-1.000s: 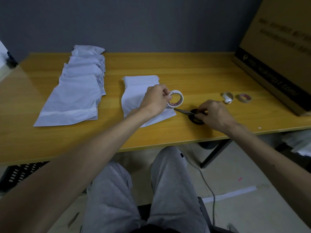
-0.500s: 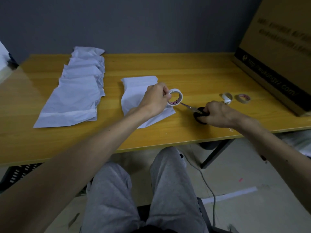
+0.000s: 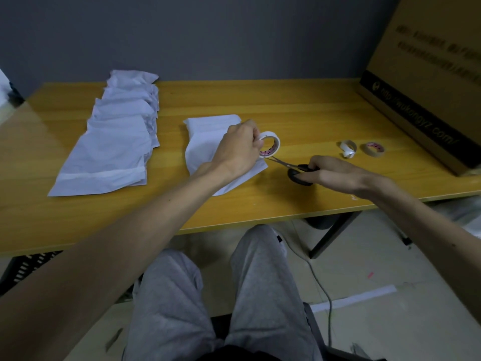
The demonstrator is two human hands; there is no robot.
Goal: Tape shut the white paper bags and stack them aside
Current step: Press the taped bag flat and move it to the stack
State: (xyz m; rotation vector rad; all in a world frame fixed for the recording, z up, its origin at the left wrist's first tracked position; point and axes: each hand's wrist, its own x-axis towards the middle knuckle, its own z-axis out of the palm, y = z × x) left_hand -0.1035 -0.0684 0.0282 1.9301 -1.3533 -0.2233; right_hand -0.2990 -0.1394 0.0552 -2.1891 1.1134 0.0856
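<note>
A white paper bag [image 3: 205, 142] lies flat on the wooden table [image 3: 299, 110], partly under my left arm. My left hand [image 3: 238, 149] grips a white tape roll [image 3: 270, 145] above the bag's right edge. My right hand [image 3: 330, 173] holds black-handled scissors [image 3: 299, 173], fingers through the loops, with the blades pointing left at the underside of the roll. To the left, several white bags [image 3: 117, 142] lie in an overlapping row.
Two more tape rolls, one white [image 3: 348, 148] and one brown [image 3: 374, 149], lie right of the scissors. A large cardboard box [image 3: 429, 82] stands at the table's right end. A grey wall runs behind the table. My knees are below the front edge.
My right hand lifted the scissors off the table and turned them so that the blades reach the tape roll. My left hand with the roll stayed almost in place.
</note>
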